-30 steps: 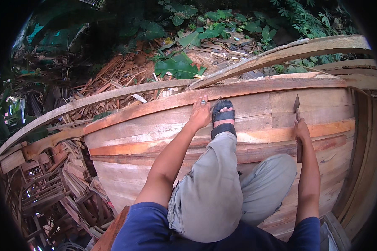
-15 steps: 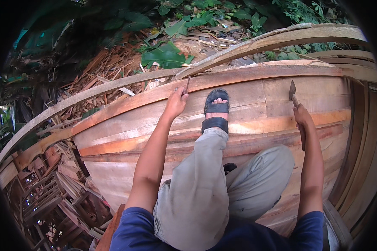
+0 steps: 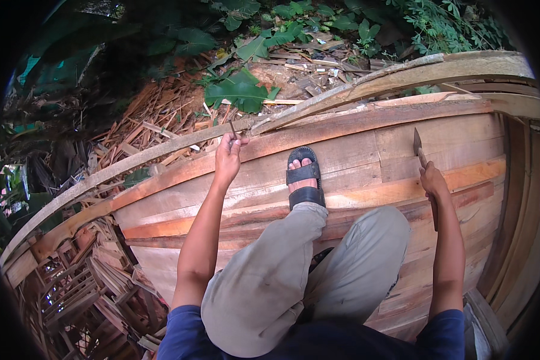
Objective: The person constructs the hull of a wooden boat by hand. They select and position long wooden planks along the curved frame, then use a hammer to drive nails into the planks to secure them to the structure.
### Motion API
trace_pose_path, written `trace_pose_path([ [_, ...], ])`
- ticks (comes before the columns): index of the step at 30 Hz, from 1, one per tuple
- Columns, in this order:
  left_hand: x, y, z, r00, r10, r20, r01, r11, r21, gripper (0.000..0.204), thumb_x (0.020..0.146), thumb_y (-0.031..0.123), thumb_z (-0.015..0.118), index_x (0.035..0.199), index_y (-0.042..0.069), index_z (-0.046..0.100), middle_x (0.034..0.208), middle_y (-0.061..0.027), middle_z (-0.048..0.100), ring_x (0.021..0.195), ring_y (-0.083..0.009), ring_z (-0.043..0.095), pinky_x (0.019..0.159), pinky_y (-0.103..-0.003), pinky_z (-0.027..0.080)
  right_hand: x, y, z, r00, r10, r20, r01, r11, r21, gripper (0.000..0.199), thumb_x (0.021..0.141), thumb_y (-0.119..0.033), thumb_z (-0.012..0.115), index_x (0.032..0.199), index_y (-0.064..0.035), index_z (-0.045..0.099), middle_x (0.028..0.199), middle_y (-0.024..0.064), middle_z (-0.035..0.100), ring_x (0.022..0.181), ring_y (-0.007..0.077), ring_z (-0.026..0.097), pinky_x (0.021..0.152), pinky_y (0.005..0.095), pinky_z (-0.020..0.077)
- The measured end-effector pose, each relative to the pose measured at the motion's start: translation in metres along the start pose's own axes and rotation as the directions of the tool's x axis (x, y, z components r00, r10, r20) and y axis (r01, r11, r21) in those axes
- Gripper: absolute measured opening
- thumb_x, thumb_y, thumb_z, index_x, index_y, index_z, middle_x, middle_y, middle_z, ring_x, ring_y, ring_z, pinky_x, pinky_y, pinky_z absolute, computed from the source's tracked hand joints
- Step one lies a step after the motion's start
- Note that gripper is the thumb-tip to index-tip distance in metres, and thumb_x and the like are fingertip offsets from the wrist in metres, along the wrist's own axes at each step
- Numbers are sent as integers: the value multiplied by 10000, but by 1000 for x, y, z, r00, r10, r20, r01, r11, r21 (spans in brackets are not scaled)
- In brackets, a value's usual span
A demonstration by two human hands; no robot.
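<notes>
My left hand is closed on a thin dark rod, which points up and away beside a long curved plank on the far side. The rod looks like a large nail, though its exact kind is unclear. Over on the right, my right hand grips the handle of a short hatchet-like tool with a narrow, pointed metal head. That tool is held above light wooden boards, and its handle end runs back along my forearm. Between my hands, my sandalled foot rests on the boards.
A raised orange-brown batten crosses the planking under my legs. Beyond the plank, a curved beam arches along the edge. Wood scraps and leafy plants cover the ground there. Stacked timber lies lower left; upright ribs line the right.
My left hand has moved left along the curved plank with the rod, which now tilts the other way. My knees lean further left. The right hand keeps its hold on the tool.
</notes>
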State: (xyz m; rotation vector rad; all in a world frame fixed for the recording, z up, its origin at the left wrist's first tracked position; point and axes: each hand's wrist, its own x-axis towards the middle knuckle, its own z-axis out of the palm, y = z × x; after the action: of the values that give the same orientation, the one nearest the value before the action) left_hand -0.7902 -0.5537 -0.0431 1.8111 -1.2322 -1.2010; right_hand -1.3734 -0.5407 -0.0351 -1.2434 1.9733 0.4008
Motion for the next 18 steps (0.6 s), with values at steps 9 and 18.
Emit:
trace_pose_path([
  [9, 130, 5, 35, 885, -183, 428, 219, 975, -36, 134, 1032, 126, 383, 982, 42, 475, 1063, -158, 655, 988, -186, 620, 897, -304, 486, -8, -22, -10, 999, 31, 27, -25, 984, -174, 296, 962, -258, 448, 1059, 22, 434, 914, 330, 635, 887, 493, 621, 778, 562, 477],
  [18, 197, -44, 126, 393, -470, 790, -79, 839, 538, 192, 899, 166, 520, 1026, 28, 562, 1001, -117, 656, 900, -209, 575, 780, -375, 442, -11, -16, -9, 999, -49, 18, 53, 948, -314, 291, 961, -253, 472, 1038, 23, 426, 862, 330, 628, 807, 480, 628, 706, 545, 488],
])
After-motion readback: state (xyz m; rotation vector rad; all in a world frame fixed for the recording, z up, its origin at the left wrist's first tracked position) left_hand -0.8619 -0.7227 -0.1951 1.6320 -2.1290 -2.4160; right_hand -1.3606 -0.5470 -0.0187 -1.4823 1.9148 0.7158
